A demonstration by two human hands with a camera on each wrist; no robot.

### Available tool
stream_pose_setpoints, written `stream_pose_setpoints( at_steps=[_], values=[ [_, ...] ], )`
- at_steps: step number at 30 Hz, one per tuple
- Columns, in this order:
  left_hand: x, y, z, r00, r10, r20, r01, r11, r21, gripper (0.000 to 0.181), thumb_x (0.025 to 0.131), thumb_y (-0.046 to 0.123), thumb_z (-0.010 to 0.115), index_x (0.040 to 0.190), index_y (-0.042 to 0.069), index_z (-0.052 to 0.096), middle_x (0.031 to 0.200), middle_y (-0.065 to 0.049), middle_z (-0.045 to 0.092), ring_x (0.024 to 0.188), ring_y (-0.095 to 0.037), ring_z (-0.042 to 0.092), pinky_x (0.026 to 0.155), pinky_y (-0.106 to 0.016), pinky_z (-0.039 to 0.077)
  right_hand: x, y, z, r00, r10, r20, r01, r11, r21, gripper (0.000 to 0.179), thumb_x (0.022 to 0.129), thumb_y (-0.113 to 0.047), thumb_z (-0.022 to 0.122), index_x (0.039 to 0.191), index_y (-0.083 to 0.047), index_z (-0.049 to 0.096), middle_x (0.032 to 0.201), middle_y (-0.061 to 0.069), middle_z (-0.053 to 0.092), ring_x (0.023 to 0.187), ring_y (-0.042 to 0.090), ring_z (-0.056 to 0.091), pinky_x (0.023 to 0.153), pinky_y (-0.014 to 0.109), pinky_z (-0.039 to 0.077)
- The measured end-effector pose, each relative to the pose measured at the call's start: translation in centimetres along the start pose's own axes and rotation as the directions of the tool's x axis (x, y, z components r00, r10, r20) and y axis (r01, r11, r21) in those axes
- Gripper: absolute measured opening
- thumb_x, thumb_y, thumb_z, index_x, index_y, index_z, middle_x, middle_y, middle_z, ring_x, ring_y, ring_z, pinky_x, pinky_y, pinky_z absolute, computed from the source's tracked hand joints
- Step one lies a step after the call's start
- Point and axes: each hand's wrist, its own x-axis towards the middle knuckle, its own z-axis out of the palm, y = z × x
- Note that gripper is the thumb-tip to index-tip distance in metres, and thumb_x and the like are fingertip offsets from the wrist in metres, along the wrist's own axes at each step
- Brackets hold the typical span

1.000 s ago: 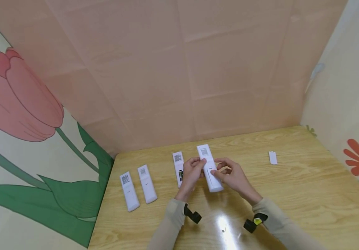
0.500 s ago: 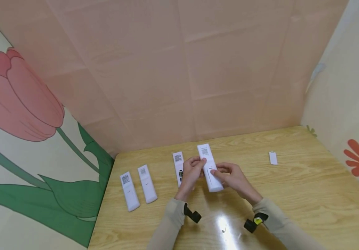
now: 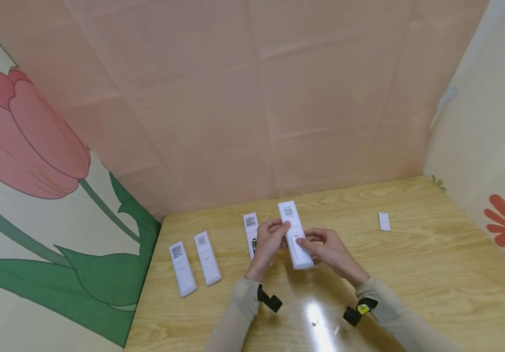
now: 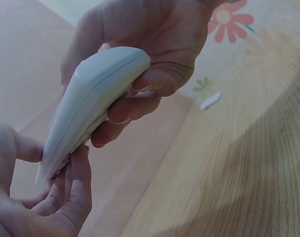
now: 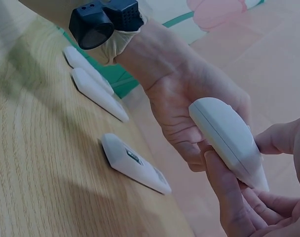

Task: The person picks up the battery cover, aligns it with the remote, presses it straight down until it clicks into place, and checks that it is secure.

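A white remote control (image 3: 294,229) is held above the table, its back with a printed code label facing up. My left hand (image 3: 271,242) grips its left side near the middle, thumb on the back. From the right, my right hand (image 3: 329,249) holds the lower half, thumb pressing on the back cover and fingers bent underneath. In the left wrist view, the fingers of both hands curl around the remote's button side. Partly hidden behind my left forearm lies a second remote (image 3: 250,230), its battery compartment uncovered; a dark battery (image 5: 133,156) shows there in the right wrist view.
Two more white remotes, one (image 3: 183,274) beside the other (image 3: 207,261), lie face down at the left of the wooden table (image 3: 432,274). A loose white battery cover (image 3: 384,221) lies at the back right. Fabric walls stand behind and at both sides.
My right fingers have drawn in from the remote's right edge to behind it. The remote has shifted very slightly toward the back. The things on the table have stayed put.
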Motion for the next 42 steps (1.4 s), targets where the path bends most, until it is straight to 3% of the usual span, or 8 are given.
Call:
stream_pose_setpoints(
  at_steps=[10,42],
  values=[
    [0.05,-0.03,-0.09,1.000,0.002,0.003,-0.002,1.000,-0.017,0.033,0.100,0.024,0.075,0.121,-0.001,0.069,0.104,-0.013,0.079,0.072,-0.016,0.069,0.068,-0.030,0.062,0.11,-0.01,0.02,1.000,-0.009,-0.016,0.009,1.000,-0.012,0.043,0.101,-0.021,0.074,0.129,0.010,0.065,0.121,0.026,0.073,0.083,0.024,0.074,0.065,0.040,0.066],
    [-0.06,-0.05,-0.52,1.000,-0.017,0.016,0.017,1.000,-0.013,0.034,0.102,0.028,0.074,0.123,0.002,0.069,0.108,-0.012,0.078,0.074,-0.016,0.070,0.067,-0.027,0.062,-0.02,-0.08,0.36,1.000,0.002,-0.015,-0.003,1.000,-0.023,0.046,0.100,-0.025,0.076,0.131,0.008,0.065,0.123,0.027,0.071,0.084,0.025,0.074,0.067,0.042,0.066]
  ],
)
